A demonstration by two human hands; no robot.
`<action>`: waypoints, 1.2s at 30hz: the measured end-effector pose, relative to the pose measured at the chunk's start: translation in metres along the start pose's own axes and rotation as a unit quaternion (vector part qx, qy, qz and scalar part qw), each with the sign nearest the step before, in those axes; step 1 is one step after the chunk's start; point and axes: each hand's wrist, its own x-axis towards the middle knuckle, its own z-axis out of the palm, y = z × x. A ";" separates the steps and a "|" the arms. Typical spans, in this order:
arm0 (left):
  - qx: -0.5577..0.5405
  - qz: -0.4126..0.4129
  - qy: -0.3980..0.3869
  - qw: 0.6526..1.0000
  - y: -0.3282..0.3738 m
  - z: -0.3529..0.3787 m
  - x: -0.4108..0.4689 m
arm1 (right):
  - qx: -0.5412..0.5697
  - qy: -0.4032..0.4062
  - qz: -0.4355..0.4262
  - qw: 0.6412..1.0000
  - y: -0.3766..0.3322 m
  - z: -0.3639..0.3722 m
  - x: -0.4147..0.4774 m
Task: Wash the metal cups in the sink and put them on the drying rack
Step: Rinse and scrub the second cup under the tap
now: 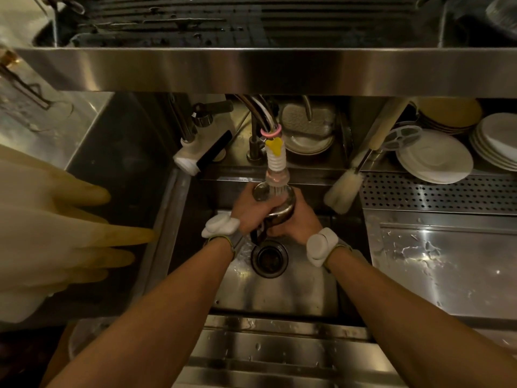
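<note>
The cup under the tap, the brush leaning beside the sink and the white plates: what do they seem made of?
Cup: polished metal, probably stainless steel; its rim reflects light.
Brush: pale fuzzy head, bristle or foam, unclear which.
Plates: likely glazed ceramic; smooth white with soft sheen.

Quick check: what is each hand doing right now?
The left hand grips the metal cup under the faucet nozzle.
The right hand grips the same cup from the opposite side.
</note>
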 end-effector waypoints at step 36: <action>-0.168 -0.034 0.022 0.985 -0.022 0.004 -0.009 | 0.116 0.056 0.050 0.990 -0.017 0.015 -0.001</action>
